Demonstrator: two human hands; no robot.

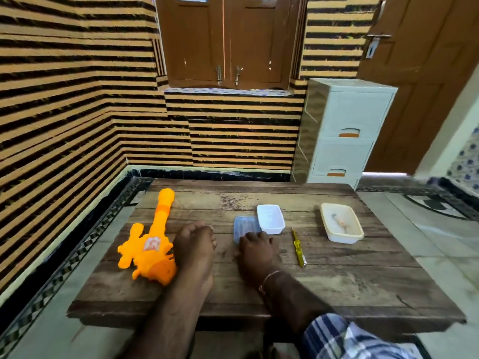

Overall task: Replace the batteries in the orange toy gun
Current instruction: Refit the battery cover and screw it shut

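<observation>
Low wooden table (pixel 324 288), seen from above. Orange toy gun (pixel 149 246) lying flat on left part of table, barrel pointing away toward far edge, grip end nearer the near-left side, small pale sticker on its body. Left hand (pixel 195 242) on tabletop just right of gun, touching or nearly touching gun's rear body; fingers curled under loosely, nothing visibly held, can't tell for sure if anything sits under the palm. Right hand (pixel 255 251) near table centre, palm down, fingers bent w/ tips on near edge of blue lid (pixel 245 226); looks like resting/pressing on lid rather than a firm pinch, exact hold unclear. Thin bangle on right wrist; plaid sleeve at lower right. Blue lid flat on table, its right side touching or slightly under white container (pixel 270 218), which stands open-top up, looks to hold nothing. Yellow-green screwdriver (pixel 298 248) lying lengthwise just right of right hand, apart from it. Cream container (pixel 342 224) further right, well apart from the rest, w/ small blurred items inside, too unclear to name. Behind table: white plastic drawer unit (pixel 347 130) w/ orange handles, striped wall, brown door at right
</observation>
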